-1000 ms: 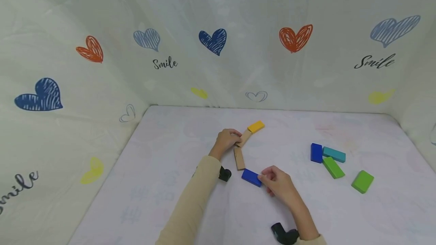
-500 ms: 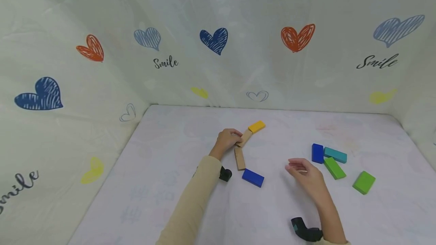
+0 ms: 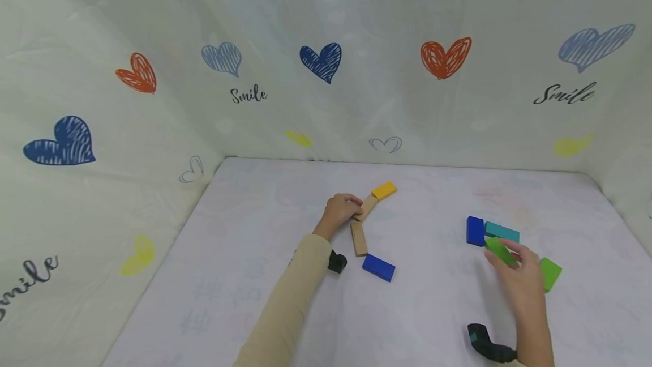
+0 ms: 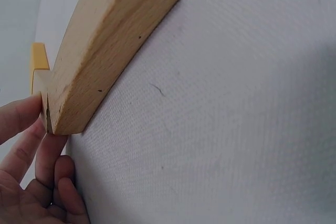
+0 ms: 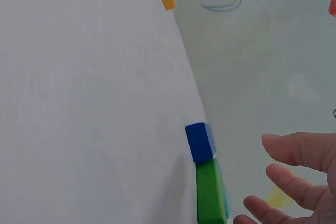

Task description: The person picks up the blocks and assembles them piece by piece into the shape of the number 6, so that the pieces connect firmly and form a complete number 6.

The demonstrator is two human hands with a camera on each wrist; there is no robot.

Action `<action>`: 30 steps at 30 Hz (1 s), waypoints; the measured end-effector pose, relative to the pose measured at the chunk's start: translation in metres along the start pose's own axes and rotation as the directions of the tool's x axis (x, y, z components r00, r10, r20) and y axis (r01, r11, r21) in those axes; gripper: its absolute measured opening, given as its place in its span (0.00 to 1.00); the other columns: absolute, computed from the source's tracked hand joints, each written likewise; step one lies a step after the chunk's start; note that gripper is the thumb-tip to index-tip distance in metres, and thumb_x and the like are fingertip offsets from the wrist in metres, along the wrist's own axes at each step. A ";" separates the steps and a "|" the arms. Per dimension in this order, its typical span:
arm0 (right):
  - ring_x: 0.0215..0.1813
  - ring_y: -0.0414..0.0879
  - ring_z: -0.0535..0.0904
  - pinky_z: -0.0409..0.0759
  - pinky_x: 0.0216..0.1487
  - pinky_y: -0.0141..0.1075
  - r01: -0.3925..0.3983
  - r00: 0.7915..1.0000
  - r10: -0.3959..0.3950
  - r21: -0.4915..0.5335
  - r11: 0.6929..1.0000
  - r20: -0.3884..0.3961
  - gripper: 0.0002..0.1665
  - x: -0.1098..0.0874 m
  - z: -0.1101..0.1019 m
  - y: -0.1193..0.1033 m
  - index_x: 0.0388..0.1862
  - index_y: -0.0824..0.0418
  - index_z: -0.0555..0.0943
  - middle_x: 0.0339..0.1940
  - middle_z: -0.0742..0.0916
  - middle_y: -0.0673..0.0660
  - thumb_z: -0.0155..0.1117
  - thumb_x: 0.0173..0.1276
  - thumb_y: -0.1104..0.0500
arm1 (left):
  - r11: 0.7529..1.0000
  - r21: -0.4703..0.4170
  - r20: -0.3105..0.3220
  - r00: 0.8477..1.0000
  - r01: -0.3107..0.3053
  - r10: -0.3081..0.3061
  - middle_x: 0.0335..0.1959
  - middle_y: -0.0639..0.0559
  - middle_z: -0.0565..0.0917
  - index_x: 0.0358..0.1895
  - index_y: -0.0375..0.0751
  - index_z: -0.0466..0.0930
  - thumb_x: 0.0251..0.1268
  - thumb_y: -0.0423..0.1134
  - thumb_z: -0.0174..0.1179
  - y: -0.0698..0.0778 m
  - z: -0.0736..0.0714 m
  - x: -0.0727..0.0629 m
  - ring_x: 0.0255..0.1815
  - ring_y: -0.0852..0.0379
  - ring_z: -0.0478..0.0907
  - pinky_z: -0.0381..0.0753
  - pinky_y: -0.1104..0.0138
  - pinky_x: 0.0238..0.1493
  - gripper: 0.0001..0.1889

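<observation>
My left hand [image 3: 338,212] holds the near end of a plain wooden block [image 3: 369,206], where it meets a second wooden block [image 3: 359,239]. In the left wrist view, thumb and fingers [image 4: 20,156] pinch at this joint, beside the large wooden block [image 4: 105,56]. A yellow block [image 3: 384,190] and a blue block [image 3: 378,268] continue the curved row at either end. Over on the right, my right hand [image 3: 524,282] hovers at a green block [image 3: 496,250], overlapping it. The right wrist view shows its thumb and fingers [image 5: 294,148] spread apart, with the green block [image 5: 210,192] outside them.
Another blue block [image 3: 475,231] and a teal block [image 3: 503,231] lie against the green one. A second green block [image 3: 550,274] is partly behind my right hand. The white table [image 3: 254,214] ends at a heart-printed curtain [image 3: 356,112].
My right hand has let go of the blue block at the row's near end and moved right to the green block. My left hand has stayed at the wooden blocks.
</observation>
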State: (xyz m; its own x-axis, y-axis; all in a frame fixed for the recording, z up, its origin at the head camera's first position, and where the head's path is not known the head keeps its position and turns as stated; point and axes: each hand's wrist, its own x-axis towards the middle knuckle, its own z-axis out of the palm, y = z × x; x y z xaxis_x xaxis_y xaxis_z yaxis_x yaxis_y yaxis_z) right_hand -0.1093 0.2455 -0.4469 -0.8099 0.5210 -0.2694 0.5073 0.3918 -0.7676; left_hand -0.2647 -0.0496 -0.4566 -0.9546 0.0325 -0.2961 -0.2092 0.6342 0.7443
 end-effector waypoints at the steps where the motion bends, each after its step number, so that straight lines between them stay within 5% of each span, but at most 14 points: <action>1: 0.70 0.65 0.56 0.63 0.64 0.58 -0.023 1.000 0.024 0.009 1.000 -0.019 0.37 0.003 -0.002 0.003 0.71 0.62 0.59 0.71 0.59 0.69 0.53 0.69 0.47 | 1.000 0.005 -0.001 1.000 -0.002 0.002 0.47 0.47 0.82 0.40 0.45 0.85 0.54 0.40 0.63 0.000 0.000 0.000 0.45 0.53 0.73 0.71 0.60 0.50 0.10; 8: 0.70 0.66 0.56 0.63 0.63 0.58 -0.116 0.991 0.116 0.008 0.993 -0.065 0.39 0.016 -0.007 0.017 0.73 0.60 0.56 0.73 0.58 0.67 0.54 0.68 0.48 | 1.000 0.018 -0.003 1.000 0.014 -0.014 0.46 0.48 0.82 0.39 0.47 0.85 0.54 0.41 0.63 -0.001 0.002 0.003 0.44 0.54 0.72 0.71 0.62 0.48 0.09; 30: 0.56 0.65 0.66 0.70 0.51 0.53 -0.078 0.997 0.072 -0.175 0.981 -0.041 0.34 0.018 -0.006 0.024 0.67 0.73 0.61 0.55 0.70 0.73 0.56 0.67 0.57 | 1.000 0.015 -0.007 1.000 -0.004 0.004 0.45 0.48 0.82 0.39 0.47 0.85 0.54 0.41 0.63 -0.001 0.001 0.002 0.42 0.55 0.72 0.70 0.64 0.44 0.09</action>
State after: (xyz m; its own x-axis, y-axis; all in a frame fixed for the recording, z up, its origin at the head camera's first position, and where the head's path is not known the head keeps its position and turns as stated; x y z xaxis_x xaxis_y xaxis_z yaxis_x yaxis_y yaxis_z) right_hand -0.1096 0.2691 -0.4667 -0.7588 0.5781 -0.3000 0.6125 0.4767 -0.6306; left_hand -0.2664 -0.0492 -0.4592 -0.9568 0.0296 -0.2893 -0.2027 0.6455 0.7364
